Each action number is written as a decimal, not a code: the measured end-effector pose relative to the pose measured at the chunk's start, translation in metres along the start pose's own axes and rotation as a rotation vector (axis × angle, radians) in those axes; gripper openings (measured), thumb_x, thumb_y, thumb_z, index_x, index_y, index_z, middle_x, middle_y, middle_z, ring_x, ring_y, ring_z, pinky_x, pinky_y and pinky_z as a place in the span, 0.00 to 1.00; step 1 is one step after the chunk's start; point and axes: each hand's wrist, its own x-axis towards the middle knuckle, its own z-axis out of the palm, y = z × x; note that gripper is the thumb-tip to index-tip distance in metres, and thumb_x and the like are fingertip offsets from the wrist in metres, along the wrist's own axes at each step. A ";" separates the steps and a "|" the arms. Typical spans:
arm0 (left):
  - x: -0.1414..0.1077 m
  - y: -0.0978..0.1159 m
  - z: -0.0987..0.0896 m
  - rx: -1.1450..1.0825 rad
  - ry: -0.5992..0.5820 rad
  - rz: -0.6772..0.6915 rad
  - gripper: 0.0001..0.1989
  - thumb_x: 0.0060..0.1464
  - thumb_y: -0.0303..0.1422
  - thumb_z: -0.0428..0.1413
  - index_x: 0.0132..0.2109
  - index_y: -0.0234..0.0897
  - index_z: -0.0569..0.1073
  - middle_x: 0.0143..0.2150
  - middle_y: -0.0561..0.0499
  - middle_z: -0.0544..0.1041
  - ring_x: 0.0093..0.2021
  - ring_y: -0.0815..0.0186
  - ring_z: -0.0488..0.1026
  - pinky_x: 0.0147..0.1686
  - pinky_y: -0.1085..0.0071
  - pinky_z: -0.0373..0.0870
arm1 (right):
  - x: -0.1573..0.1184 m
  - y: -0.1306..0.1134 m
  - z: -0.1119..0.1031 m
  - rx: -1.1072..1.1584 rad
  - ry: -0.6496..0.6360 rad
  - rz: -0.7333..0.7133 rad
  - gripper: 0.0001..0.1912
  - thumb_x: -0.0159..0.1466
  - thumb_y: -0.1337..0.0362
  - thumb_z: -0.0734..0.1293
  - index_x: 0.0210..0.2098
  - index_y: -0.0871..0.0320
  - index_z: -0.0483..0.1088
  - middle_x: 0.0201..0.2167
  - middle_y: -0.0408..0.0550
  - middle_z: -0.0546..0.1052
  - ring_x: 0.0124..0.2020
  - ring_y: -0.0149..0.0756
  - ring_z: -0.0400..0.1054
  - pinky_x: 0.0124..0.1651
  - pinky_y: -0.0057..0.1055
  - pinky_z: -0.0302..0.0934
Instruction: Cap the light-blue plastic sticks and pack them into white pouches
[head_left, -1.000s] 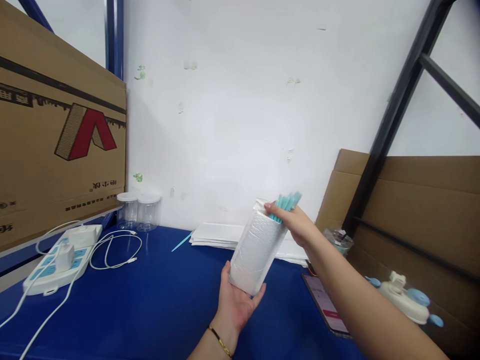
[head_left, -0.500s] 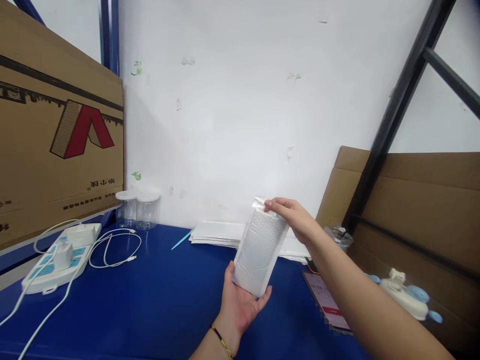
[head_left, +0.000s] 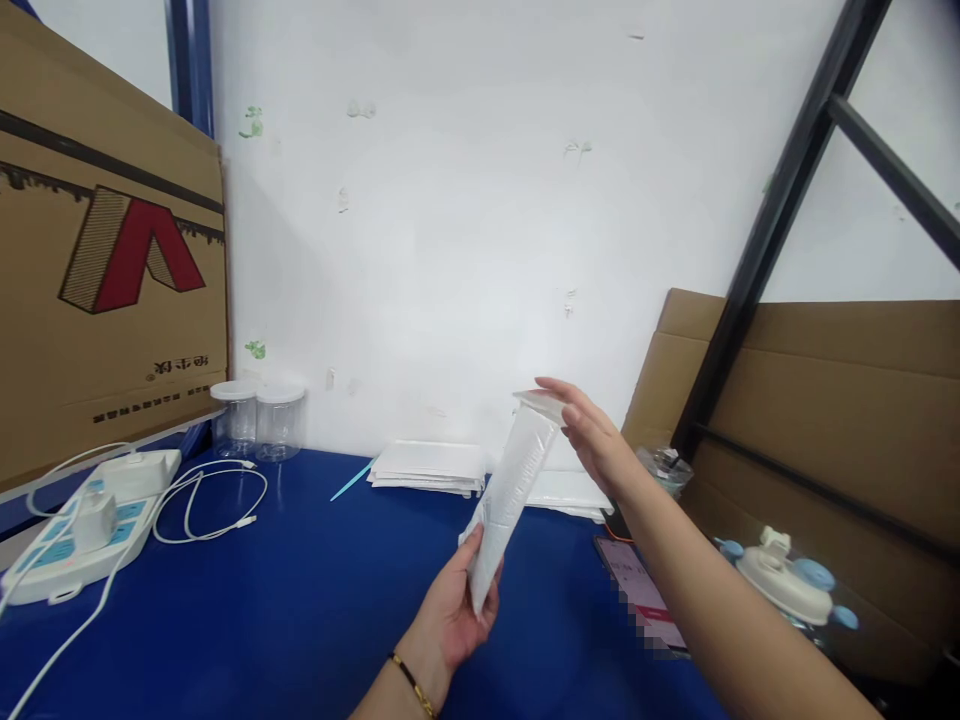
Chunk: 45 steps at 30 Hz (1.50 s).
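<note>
A white bubble mailer [head_left: 508,485] is held up at a slant above the blue table, turned so that its narrow edge shows. My left hand [head_left: 465,605] grips its lower end between thumb and fingers, a bracelet on the wrist. At the top, the mailer's flap [head_left: 541,403] sticks out to the side. My right hand [head_left: 589,430] is beside this flap with fingers stretched and apart. Whether its fingertips touch the flap is hard to tell.
Stacked white mailers [head_left: 429,466] lie by the wall, with more flat white packages [head_left: 570,492] alongside. On the left are a power strip [head_left: 82,545], white cables and lidded clear jars [head_left: 280,425]. A phone [head_left: 641,595] and a white-lidded bottle [head_left: 787,585] are at right.
The mailer has turned from face-on to edge-on, its flap now folded out sideways. My right hand's fingers have come off their pinch at the top. The view has shifted slightly right.
</note>
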 end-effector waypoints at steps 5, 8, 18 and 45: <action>-0.003 0.037 -0.010 0.005 -0.183 -0.348 0.12 0.58 0.35 0.52 0.40 0.27 0.70 0.23 0.50 0.75 0.18 0.72 0.73 0.11 0.84 0.64 | -0.017 0.000 -0.008 -0.339 -0.226 -0.206 0.34 0.54 0.48 0.70 0.56 0.52 0.63 0.57 0.51 0.66 0.58 0.48 0.57 0.61 0.43 0.49; 0.000 0.056 -0.015 0.041 -0.282 -0.491 0.16 0.59 0.35 0.49 0.47 0.24 0.67 0.26 0.48 0.75 0.19 0.70 0.73 0.13 0.82 0.67 | -0.018 -0.002 -0.013 -0.444 -0.358 -0.157 0.18 0.61 0.53 0.64 0.48 0.53 0.70 0.47 0.49 0.75 0.48 0.43 0.66 0.53 0.39 0.57; 0.028 0.080 -0.012 0.145 -0.516 -0.324 0.35 0.55 0.52 0.47 0.57 0.24 0.59 0.40 0.36 0.76 0.29 0.63 0.77 0.20 0.75 0.73 | -0.010 0.037 -0.039 -0.293 -0.353 0.202 0.21 0.61 0.49 0.62 0.36 0.61 0.73 0.34 0.49 0.77 0.36 0.42 0.69 0.37 0.31 0.63; 0.045 0.061 -0.020 0.608 -0.029 0.304 0.21 0.43 0.47 0.62 0.29 0.35 0.65 0.21 0.57 0.67 0.17 0.78 0.60 0.16 0.82 0.48 | -0.008 0.115 -0.019 -0.409 0.163 0.203 0.20 0.60 0.47 0.62 0.24 0.58 0.67 0.17 0.38 0.63 0.20 0.29 0.57 0.22 0.25 0.50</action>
